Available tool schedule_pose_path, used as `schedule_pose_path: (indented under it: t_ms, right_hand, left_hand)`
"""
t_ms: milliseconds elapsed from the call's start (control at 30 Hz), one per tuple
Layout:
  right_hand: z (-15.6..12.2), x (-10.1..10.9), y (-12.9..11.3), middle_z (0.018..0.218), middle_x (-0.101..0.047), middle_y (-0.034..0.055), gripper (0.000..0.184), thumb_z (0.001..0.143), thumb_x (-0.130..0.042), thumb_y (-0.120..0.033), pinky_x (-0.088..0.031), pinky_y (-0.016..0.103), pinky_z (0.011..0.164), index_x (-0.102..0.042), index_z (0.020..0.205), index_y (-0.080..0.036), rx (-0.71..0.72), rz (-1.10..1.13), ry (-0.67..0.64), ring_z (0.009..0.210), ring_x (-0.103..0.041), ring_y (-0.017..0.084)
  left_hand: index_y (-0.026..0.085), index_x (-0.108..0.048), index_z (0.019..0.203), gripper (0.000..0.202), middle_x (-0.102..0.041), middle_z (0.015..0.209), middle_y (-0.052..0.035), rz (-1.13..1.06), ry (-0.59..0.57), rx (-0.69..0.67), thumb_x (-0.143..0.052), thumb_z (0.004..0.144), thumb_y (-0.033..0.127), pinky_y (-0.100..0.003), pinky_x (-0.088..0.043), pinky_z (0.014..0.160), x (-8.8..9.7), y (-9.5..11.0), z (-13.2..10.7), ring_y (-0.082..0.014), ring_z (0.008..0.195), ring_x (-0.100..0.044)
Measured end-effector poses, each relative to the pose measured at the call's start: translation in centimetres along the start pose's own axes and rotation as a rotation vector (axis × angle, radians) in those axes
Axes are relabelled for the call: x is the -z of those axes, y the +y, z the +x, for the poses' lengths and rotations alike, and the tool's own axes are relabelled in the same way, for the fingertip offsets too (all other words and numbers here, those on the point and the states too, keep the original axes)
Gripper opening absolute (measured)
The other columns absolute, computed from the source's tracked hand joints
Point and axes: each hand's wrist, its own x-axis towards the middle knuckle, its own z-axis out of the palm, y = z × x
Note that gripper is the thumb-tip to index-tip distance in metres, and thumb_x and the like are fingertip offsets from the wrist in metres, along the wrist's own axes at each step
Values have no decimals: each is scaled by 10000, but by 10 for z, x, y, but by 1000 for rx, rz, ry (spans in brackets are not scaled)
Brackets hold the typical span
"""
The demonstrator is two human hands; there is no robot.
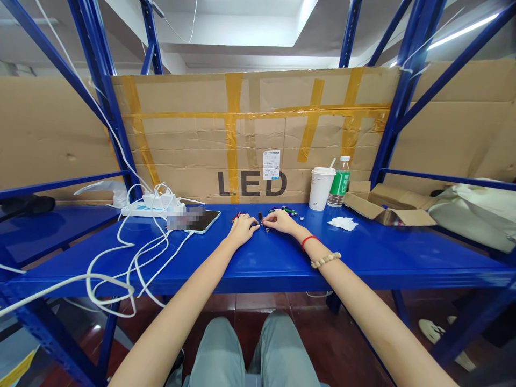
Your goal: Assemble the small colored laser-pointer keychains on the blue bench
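Note:
My left hand (243, 230) lies palm down on the blue shelf top (258, 263), its fingers loosely stretched toward the right. Just behind it a bit of something red (237, 216) shows. My right hand (281, 221) has its thumb and fingertips drawn together in a pinch; what sits between them is too small to name. In the gap between both hands stands a small dark piece (260, 216), and small metallic bits (267, 230) lie close to my right fingertips. Several slim green and dark pen-like parts (289, 209) lie beyond my right hand.
On the left are a phone (208, 220), a white power strip (135, 208) and looped white cables (131, 269). To the right stand a white cup (321, 189), a bottle (339, 183), a crumpled tissue (343, 223) and an open cardboard box (387, 201). Cardboard (193, 145) walls the back.

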Motion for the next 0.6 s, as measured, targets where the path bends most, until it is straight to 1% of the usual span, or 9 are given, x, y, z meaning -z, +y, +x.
schedule_pose_path:
  t_ms: [300, 600]
  right_hand:
    - [0, 1, -2, 698, -678, 37, 179, 698, -574, -261, -437, 199, 548, -690, 778, -151, -45, -35, 1, 614, -591, 134]
    - [0, 3, -5, 705, -673, 32, 194, 711, -548, -278, -419, 193, 541, -685, 777, -157, -7, -92, 11, 601, -573, 120]
  left_hand:
    - [247, -592, 932, 263, -524, 928, -48, 11, 3, 5, -383, 831, 370, -367, -320, 854, -2, -1, 0, -209, 989, -422]
    - [228, -591, 915, 294, -525, 902, -51, 48, 19, 49, -374, 829, 406, -369, -320, 833, -1, 0, -1, -213, 954, -428]
